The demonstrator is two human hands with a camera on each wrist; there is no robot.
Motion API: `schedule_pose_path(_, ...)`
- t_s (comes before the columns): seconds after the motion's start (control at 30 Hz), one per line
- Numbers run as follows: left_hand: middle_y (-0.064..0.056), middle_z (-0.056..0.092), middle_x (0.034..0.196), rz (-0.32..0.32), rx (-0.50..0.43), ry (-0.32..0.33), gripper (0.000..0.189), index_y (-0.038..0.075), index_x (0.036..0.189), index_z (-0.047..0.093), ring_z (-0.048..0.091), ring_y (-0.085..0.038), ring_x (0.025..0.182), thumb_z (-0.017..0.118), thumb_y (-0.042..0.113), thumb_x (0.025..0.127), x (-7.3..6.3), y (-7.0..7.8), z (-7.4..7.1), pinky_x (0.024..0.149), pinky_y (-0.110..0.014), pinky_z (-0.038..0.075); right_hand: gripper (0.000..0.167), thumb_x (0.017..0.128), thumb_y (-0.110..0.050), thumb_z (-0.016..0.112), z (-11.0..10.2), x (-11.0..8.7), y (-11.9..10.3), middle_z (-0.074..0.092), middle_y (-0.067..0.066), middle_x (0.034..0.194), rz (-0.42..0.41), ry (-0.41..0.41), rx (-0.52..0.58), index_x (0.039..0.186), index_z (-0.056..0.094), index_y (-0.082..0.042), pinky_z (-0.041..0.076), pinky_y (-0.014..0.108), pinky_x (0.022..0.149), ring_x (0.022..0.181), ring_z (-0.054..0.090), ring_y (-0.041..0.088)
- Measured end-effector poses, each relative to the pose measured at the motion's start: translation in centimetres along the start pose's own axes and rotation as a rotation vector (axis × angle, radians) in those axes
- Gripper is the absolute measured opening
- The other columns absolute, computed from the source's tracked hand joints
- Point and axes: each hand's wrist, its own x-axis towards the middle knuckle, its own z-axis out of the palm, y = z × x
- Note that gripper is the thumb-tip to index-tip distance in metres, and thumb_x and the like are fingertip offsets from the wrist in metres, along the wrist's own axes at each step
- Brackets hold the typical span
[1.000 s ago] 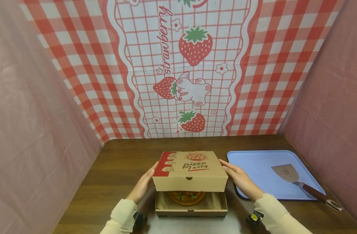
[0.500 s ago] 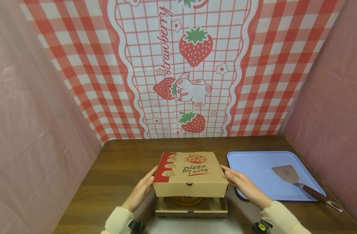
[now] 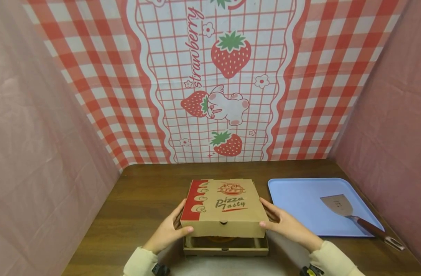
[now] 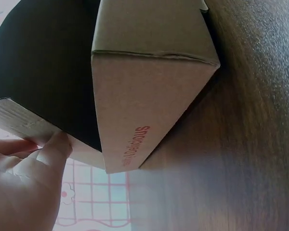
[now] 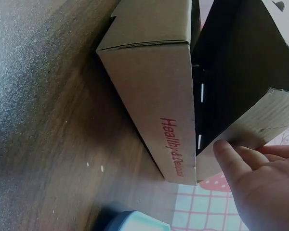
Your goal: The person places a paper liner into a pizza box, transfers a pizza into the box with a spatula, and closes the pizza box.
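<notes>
A cardboard pizza box lid, printed "Pizza Tasty" with a red strip, hangs partly open over the box base. Through the narrow front gap shows only a sliver of the pizza. My left hand holds the lid's left side, thumb near the front corner. On the opposite side my right hand holds the lid, its thumb at the front right corner. Both wrist views show fingers at the lid's side flaps, with the dark inside of the lid above the base's side wall.
To the right lies a light blue tray. A pizza server rests across it, its brown handle sticking out past the tray's front right corner. The wooden table meets a strawberry-print cloth at the back, with pink curtains on both sides.
The lid has tilted down toward the base, hiding most of the pizza. Both hands came down with it, and the thumbs have moved to the front corners.
</notes>
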Motion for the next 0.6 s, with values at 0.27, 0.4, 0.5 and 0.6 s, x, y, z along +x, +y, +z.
schedule_pose_path(0.27,-0.017,0.014,0.164,-0.036,0.048,0.032,0.106,0.003,0.157,0.009,0.022,-0.033,0.149,0.081,0.018,0.081,0.0,0.0,0.5,0.104,-0.005,0.031,0.105,0.080,-0.031,0.080,0.7,-0.1,0.5,0.026,0.030,0.156,-0.013,0.024,-0.100,0.154,0.015,0.005,0.038,0.020,0.108,0.141,0.034,0.045)
schedule_pose_path(0.4,-0.017,0.017,0.163,-0.025,0.064,0.031,0.105,0.002,0.157,0.009,0.024,-0.032,0.148,0.081,0.015,0.080,-0.2,-0.3,0.6,0.105,-0.005,0.030,0.108,0.077,-0.039,0.082,1.1,-0.1,0.8,0.029,0.027,0.156,0.014,0.057,-0.192,0.154,0.019,0.003,0.036,0.042,0.113,0.140,0.038,0.043)
schedule_pose_path(0.5,-0.020,0.020,0.162,-0.013,0.092,0.032,0.105,0.001,0.156,0.012,0.027,-0.035,0.147,0.081,0.014,0.079,-0.2,-0.6,0.6,0.105,-0.006,0.031,0.110,0.075,-0.041,0.083,1.4,-0.2,1.0,0.030,0.026,0.156,0.015,0.068,-0.222,0.154,0.020,0.003,0.036,0.045,0.113,0.139,0.039,0.043)
schedule_pose_path(0.6,-0.023,0.024,0.160,0.011,0.120,0.029,0.104,-0.001,0.156,0.014,0.032,-0.039,0.143,0.082,0.014,0.079,-0.3,-0.9,0.5,0.104,-0.007,0.033,0.111,0.074,-0.041,0.084,1.6,-0.4,1.2,0.030,0.027,0.155,0.007,0.075,-0.238,0.153,0.021,0.005,0.037,0.039,0.113,0.138,0.041,0.042)
